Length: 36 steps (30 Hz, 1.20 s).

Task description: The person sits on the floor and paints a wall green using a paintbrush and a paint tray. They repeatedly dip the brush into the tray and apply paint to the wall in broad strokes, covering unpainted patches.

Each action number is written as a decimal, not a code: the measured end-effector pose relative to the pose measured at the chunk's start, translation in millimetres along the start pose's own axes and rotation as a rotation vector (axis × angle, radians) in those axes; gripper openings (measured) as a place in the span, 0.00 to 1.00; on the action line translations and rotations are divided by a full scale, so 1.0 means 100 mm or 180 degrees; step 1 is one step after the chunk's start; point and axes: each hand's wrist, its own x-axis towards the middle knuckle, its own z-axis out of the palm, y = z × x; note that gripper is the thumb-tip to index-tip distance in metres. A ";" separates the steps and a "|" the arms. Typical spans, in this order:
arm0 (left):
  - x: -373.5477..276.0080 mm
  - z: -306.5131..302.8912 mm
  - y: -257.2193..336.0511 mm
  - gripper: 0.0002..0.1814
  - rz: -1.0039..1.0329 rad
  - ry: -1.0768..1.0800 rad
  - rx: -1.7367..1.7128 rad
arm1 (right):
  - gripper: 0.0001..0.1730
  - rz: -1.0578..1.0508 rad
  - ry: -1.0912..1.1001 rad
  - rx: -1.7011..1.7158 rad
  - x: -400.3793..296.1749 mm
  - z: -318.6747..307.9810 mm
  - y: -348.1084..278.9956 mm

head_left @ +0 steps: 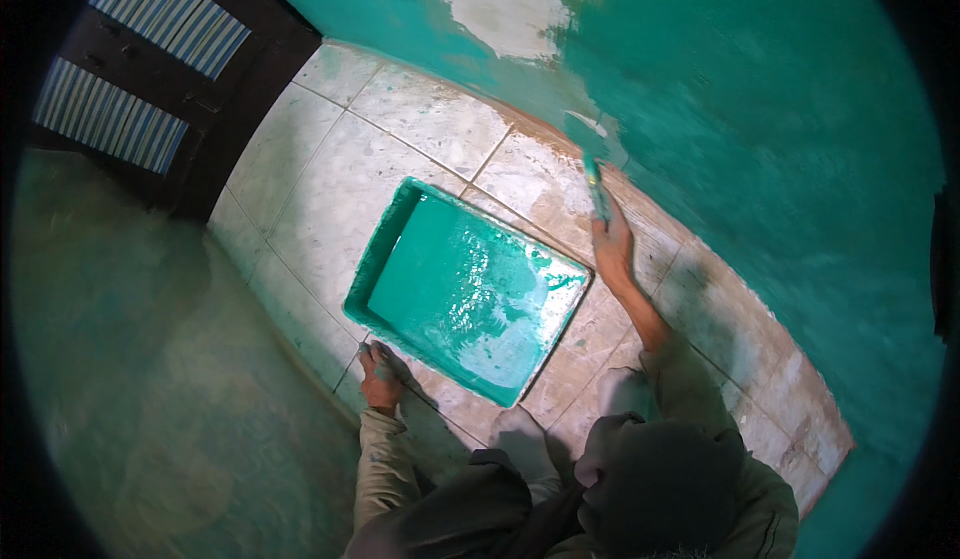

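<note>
My right hand (pixel 613 247) grips a paintbrush (pixel 595 184) whose handle is smeared with green paint. Its tip reaches the foot of the green wall (pixel 712 108), by the tiled floor; blur hides whether it touches. A rectangular paint tray (pixel 356 274) lies on the tiles between my hands. Glossy green paint (pixel 435 259) covers much of its bottom, thinner and patchy toward the right end. Close to the tray's lower left corner is my left hand (pixel 380 379), with paint marks on it and fingers bent. Contact with the rim cannot be made out.
A pale unpainted patch (pixel 511 18) shows on the wall, and a smaller light streak (pixel 587 122) lies lower. Stained floor tiles (pixel 315 176) surround the tray. A dark door (pixel 247 71) with striped panels stands upper left. My feet (pixel 517 439) are below the tray.
</note>
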 end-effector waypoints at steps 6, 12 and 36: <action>-0.01 0.15 -0.19 0.40 0.0117 0.0157 0.0106 | 0.30 0.0116 -0.0110 0.0063 0.27 0.06 0.10; -0.02 -0.02 -0.01 0.41 0.0006 -0.0007 0.0055 | 0.30 0.0332 0.0451 -0.0361 -0.06 -0.33 0.43; -0.01 -0.02 0.00 0.40 -0.0040 0.0011 -0.0087 | 0.20 0.1550 -0.0284 0.3394 0.33 -0.13 -0.11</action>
